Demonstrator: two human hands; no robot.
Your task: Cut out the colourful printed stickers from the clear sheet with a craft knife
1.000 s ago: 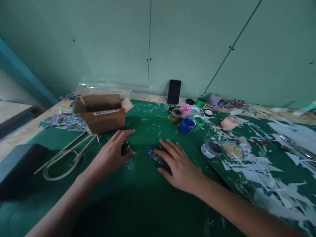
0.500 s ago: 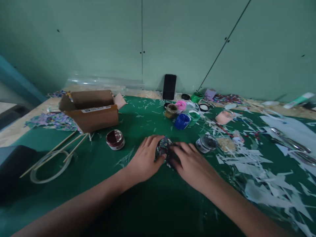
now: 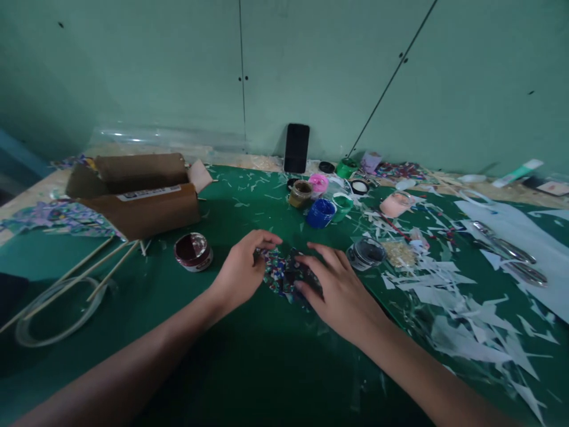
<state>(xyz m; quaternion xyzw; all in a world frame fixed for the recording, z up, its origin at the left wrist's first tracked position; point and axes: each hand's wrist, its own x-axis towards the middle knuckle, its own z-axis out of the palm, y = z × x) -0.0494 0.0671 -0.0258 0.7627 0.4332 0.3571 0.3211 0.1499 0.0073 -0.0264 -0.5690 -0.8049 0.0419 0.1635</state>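
Between my hands, low over the green mat, lies a colourful speckled piece [image 3: 274, 274] with red, blue and white flecks. A dark, flat piece [image 3: 297, 267] overlaps its right side. My right hand [image 3: 340, 287] has its thumb and fingers round the dark piece. My left hand [image 3: 240, 267] is at the left edge of the speckled piece, fingers bent and apart from the thumb; whether it touches the piece is hard to see. A jar of dark red paint [image 3: 194, 252] stands left of my left hand, and a jar of dark grey paint [image 3: 365, 255] is right of my right hand.
A cardboard box [image 3: 155, 213], thin sticks [image 3: 80, 276] and a coiled tube [image 3: 57, 338] are on the left. Behind stand a phone [image 3: 296, 148] and a blue paint jar [image 3: 320, 213]. Paper scraps [image 3: 471, 338] and metal cutters [image 3: 511, 249] lie right.
My left hand has come off the dark piece and moved slightly left, its fingers lifting. The colourful speckled surface now shows beside the dark piece. The view has shifted slightly right.
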